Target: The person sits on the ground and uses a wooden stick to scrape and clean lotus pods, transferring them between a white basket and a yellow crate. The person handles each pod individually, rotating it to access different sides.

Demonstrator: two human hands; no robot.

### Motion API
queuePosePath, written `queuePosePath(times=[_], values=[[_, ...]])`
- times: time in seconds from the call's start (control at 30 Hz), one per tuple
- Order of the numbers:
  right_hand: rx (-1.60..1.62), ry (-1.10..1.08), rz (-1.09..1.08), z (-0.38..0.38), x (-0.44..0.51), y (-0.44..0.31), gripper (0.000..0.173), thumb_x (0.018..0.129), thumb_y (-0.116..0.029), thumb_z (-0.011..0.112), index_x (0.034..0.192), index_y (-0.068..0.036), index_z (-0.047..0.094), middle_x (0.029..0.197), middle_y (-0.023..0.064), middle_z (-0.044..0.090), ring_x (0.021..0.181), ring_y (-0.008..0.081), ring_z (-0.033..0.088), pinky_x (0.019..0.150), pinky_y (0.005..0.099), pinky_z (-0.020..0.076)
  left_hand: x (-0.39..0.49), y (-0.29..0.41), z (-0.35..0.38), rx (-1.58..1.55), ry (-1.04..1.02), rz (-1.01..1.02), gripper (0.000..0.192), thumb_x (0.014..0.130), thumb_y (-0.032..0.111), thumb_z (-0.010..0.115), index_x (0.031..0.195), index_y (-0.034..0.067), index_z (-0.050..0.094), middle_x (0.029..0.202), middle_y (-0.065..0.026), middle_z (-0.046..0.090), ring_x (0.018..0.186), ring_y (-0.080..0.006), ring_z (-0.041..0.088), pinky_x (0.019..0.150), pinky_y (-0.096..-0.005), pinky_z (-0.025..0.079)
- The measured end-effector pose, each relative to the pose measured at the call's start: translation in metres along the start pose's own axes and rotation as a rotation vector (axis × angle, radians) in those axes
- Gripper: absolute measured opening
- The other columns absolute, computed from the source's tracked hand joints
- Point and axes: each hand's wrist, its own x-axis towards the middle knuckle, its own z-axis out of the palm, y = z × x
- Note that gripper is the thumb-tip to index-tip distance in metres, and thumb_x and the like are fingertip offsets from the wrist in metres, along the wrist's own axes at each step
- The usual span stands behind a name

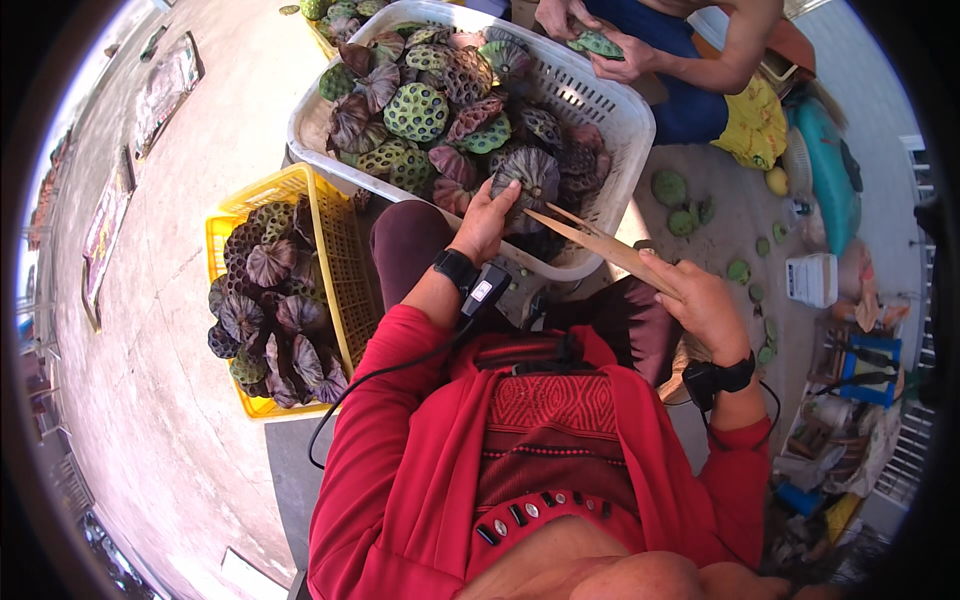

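My left hand [484, 221] holds a dark, dried lotus seed pod [527, 176] by its edge, with the ridged underside and stem end facing up. My right hand [697, 304] grips a pale two-pronged tool, apparently split bamboo [619, 253]. Its prong tips are close beside the pod's stem end; whether they touch it I cannot tell. Beneath both hands is a large white plastic basket [636, 127], heaped with green and brown lotus pods [416, 112]. A yellow plastic crate [349, 292] full of mostly dark, wrinkled pods [270, 262] stands to the left.
Across the basket, another person's hands [626, 60] hold a green lotus pod [598, 45]. Green pods and scraps [671, 187] lie on the floor at right, near a white container [811, 279] and a teal bag [825, 165]. Flattened sacks [109, 225] lie at far left.
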Motion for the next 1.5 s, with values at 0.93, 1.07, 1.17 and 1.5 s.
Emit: queuePosePath(times=[0.93, 1.07, 1.17, 1.5], values=[[-0.076, 0.028, 0.051, 0.119, 0.048, 0.004, 0.069, 0.088, -0.02, 0.061, 0.147, -0.035, 0.029, 0.077, 0.0182, 0.055, 0.061, 0.0374, 0.06, 0.057, 0.0451, 0.0508, 0.03, -0.014, -0.015, 0.073, 0.214, -0.148, 0.045, 0.096, 0.047, 0.049, 0.123, 0.01, 0.046, 0.115, -0.0096, 0.06, 0.098, -0.025, 0.063, 0.074, -0.0393, 0.054], [0.028, 0.306, 0.059, 0.089, 0.029, 0.026, 0.073, 0.083, -0.018, 0.067, 0.146, -0.032, 0.034, 0.087, 0.0167, 0.059, 0.073, 0.0348, 0.062, 0.064, 0.0429, 0.0518, 0.028, -0.005, -0.008, -0.059, -0.041, -0.189, 0.06, 0.095, 0.055, 0.046, 0.133, 0.009, 0.04, 0.12, -0.0129, 0.059, 0.103, -0.0262, 0.062, 0.086, -0.0361, 0.05], [-0.039, 0.335, 0.183, 0.092, 0.009, 0.028, 0.071, 0.084, -0.016, 0.065, 0.146, -0.033, 0.034, 0.094, 0.0178, 0.058, 0.078, 0.0355, 0.063, 0.066, 0.0424, 0.0527, 0.03, 0.003, -0.011, -0.069, 0.212, 0.034, 0.054, 0.097, 0.051, 0.046, 0.132, 0.01, 0.041, 0.119, -0.0107, 0.058, 0.107, -0.0239, 0.06, 0.086, -0.0365, 0.049], [-0.205, -0.064, 0.222, 0.121, -0.011, 0.033, 0.081, 0.08, -0.002, 0.054, 0.149, -0.035, 0.025, 0.083, 0.0185, 0.058, 0.068, 0.0373, 0.063, 0.061, 0.0459, 0.0524, 0.026, 0.001, -0.022, -0.038, 0.331, 0.131, 0.047, 0.096, 0.043, 0.051, 0.128, 0.008, 0.048, 0.118, -0.0054, 0.059, 0.104, -0.0192, 0.059, 0.081, -0.032, 0.046]])
